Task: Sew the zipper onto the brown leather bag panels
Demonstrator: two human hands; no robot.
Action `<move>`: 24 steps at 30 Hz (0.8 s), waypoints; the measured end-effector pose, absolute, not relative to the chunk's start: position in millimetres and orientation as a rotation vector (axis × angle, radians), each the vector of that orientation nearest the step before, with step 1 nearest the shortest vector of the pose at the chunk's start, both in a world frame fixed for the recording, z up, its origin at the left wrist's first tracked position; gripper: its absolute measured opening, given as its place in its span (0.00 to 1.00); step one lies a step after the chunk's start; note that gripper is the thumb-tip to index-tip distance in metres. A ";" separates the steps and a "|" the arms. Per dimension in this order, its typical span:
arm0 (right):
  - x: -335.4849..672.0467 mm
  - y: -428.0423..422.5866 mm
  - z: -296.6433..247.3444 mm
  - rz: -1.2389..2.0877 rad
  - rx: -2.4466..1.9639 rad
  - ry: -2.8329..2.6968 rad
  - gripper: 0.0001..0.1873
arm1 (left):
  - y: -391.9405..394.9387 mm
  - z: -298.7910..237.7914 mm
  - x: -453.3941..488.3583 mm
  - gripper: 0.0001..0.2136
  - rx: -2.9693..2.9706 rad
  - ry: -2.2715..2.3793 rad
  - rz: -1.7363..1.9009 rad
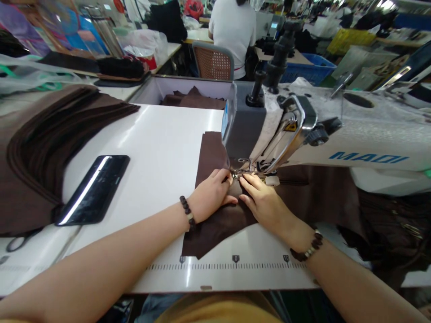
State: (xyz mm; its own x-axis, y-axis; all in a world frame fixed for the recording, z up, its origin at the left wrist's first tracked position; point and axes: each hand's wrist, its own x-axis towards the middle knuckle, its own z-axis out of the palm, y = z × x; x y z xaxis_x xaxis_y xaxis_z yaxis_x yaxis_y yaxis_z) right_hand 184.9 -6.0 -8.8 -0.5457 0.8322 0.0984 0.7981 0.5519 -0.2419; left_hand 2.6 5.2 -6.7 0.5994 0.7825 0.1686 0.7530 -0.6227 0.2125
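A dark brown fabric piece (212,237) lies flat on the white machine table and runs under the needle area of a sewing machine (336,130). My left hand (212,193) rests on it just left of the presser foot (247,172), fingers stretched forward and thumb apart. To the right of it my right hand (266,199) presses the same cloth, its fingers spread and the tips close to the foot. Both hands are open, palms down. The needle's tip and the stitch line are hidden by metal parts and fingers.
Stacked brown cut pieces (30,148) lie at the left, beside a black phone (94,190) and scissors handles (16,242). More brown fabric (387,220) is heaped at the right. A ruler scale (235,265) runs along the front edge. A person (234,36) sits beyond the machine.
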 end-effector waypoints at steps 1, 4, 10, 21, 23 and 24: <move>182.2 -6.1 -6.7 0.244 -1.430 -2.586 0.21 | 5.8 -7.0 1.6 0.22 2.694 1.288 0.388; 177.1 -6.5 -3.7 0.226 -1.508 -2.600 0.21 | 6.5 -8.1 -0.3 0.22 2.679 1.257 0.408; 178.4 -6.9 -12.0 0.169 -1.499 -2.570 0.21 | 6.9 -11.2 0.3 0.24 2.688 1.265 0.427; 180.8 -1.3 -17.7 0.194 -1.463 -2.528 0.21 | 12.1 -14.6 -1.2 0.21 2.669 1.244 0.484; 180.8 -0.9 -18.3 0.197 -1.464 -2.518 0.21 | 12.4 -14.3 -1.3 0.22 2.662 1.241 0.489; 180.7 -0.8 -18.5 0.197 -1.464 -2.513 0.21 | 12.7 -14.2 -1.4 0.22 2.666 1.239 0.489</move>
State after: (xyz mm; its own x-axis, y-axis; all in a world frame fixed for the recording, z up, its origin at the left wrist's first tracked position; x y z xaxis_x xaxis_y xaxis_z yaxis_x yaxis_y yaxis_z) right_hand 180.7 -0.8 -18.5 -0.4763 0.8701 0.1268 0.8396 0.4929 -0.2282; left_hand -1.4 12.7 -14.2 0.6030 0.7654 0.2250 0.7125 -0.6435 0.2797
